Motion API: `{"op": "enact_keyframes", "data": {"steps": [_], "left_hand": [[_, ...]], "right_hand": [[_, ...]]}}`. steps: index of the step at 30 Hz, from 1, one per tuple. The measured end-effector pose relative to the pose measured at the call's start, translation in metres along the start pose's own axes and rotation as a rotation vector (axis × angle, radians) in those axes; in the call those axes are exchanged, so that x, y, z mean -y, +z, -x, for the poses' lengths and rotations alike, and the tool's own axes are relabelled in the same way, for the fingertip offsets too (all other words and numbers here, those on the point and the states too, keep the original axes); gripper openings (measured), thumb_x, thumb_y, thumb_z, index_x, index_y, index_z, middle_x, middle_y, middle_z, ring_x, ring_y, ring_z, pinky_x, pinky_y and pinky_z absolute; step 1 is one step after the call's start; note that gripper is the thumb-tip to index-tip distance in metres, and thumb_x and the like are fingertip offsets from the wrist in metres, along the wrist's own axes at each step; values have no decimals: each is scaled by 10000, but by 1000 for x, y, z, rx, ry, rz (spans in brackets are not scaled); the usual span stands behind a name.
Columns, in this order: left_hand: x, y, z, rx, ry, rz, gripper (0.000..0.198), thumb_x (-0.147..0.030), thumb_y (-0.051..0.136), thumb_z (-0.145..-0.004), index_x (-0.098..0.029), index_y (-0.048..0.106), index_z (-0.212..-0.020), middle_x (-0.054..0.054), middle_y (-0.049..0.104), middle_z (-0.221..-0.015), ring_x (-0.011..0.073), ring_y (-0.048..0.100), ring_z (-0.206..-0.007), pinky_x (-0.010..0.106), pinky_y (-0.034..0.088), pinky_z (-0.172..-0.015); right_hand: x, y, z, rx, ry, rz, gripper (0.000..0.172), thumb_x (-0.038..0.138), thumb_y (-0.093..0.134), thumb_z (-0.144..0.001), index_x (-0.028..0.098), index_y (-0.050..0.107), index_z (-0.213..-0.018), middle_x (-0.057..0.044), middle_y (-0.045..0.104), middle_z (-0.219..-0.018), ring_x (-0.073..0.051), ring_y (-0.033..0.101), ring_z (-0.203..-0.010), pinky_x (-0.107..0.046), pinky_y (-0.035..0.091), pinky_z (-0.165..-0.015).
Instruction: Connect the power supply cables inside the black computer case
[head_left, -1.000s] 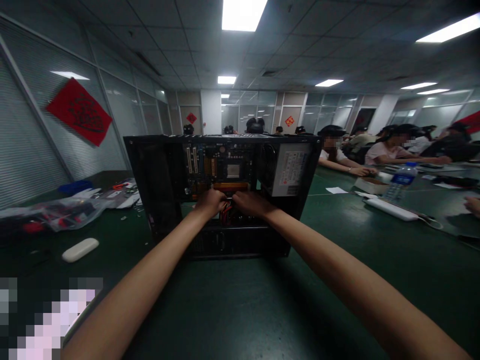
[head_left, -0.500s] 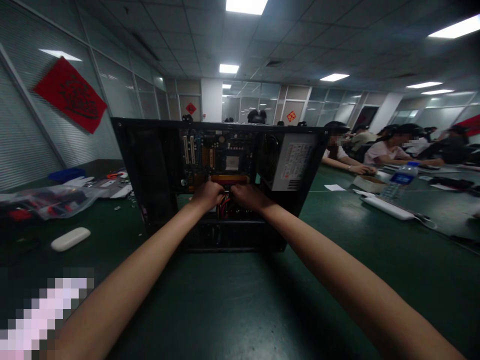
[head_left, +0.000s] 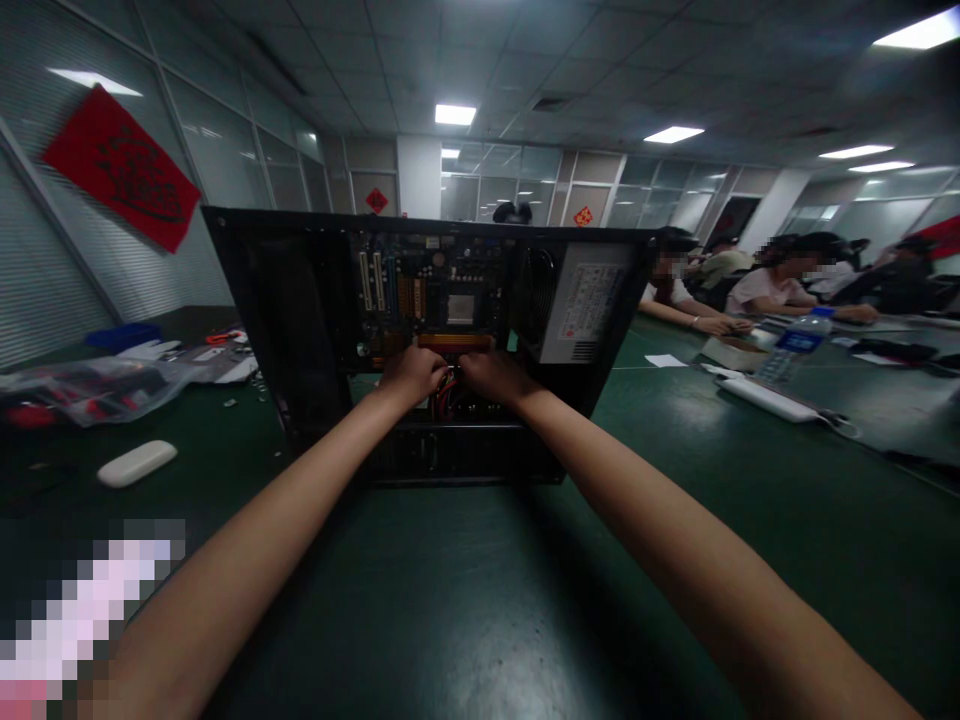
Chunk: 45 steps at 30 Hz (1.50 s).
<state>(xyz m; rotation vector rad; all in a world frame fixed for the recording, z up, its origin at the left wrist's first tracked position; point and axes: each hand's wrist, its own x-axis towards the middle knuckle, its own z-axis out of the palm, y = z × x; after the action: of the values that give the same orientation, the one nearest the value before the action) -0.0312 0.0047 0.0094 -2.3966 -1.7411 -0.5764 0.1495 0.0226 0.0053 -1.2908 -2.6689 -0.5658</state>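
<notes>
An open black computer case (head_left: 442,455) stands on the green table, its inside facing me. It holds a motherboard (head_left: 431,275) with a square metal processor socket area and pale slots, and a silver power supply (head_left: 585,310) at upper right. Below the board's orange slots runs a bundle of coloured power cables (head_left: 448,395). My left hand (head_left: 412,377) is closed with its fingertips on the cables from the left. From the right, my right hand (head_left: 495,378) has its fingers curled round the same bundle. The cable ends are hidden by my fingers.
A white oblong case (head_left: 138,464) and a clear plastic bag (head_left: 105,390) lie left, near a blue tray (head_left: 124,337). To the right are a water bottle (head_left: 799,345), a white power strip (head_left: 769,397) and a small cardboard box (head_left: 731,352). Other people sit working beyond.
The view has shifted slightly, so the case sits a little higher and further left in the picture. Both hands stay together at the cables, with hardly any change of grip.
</notes>
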Motion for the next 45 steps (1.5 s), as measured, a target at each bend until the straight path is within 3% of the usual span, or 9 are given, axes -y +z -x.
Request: {"op": "enact_keyframes", "data": {"steps": [6,13,25,45], "left_hand": [[3,-1,-1,-9,-9,54,255,-319,602,-944,-240,795,-1089,69,786,-1080,228,716,-1001,281,495,-809],[3,0,0,14,10,56,257,-325,590,-945,-250,798,-1077,67,786,-1073,227,715,-1010,284,500,-825],[-1,-1,-1,49,14,-4,272,-276,558,-945,-251,792,-1080,88,780,-1054,223,712,-1001,288,502,-847],[-8,-2,0,55,29,-127,331,-314,498,-951,-223,783,-1092,125,765,-1081,295,713,-985,358,519,-778]], "right_hand": [[5,-9,7,-20,92,-66,312,298,439,-1013,152,667,-1168,-168,730,-1143,-309,701,-1057,-373,520,-833],[2,-2,15,-19,181,-181,326,294,490,-990,209,689,-1234,-117,734,-1197,-265,695,-1081,-334,503,-874],[2,-3,15,-41,215,-210,317,247,477,-973,226,723,-1172,-95,758,-1139,-261,711,-1049,-319,505,-839],[2,-6,12,-7,281,-253,348,273,500,-949,247,740,-1200,-85,754,-1163,-265,685,-1088,-330,499,-888]]}}
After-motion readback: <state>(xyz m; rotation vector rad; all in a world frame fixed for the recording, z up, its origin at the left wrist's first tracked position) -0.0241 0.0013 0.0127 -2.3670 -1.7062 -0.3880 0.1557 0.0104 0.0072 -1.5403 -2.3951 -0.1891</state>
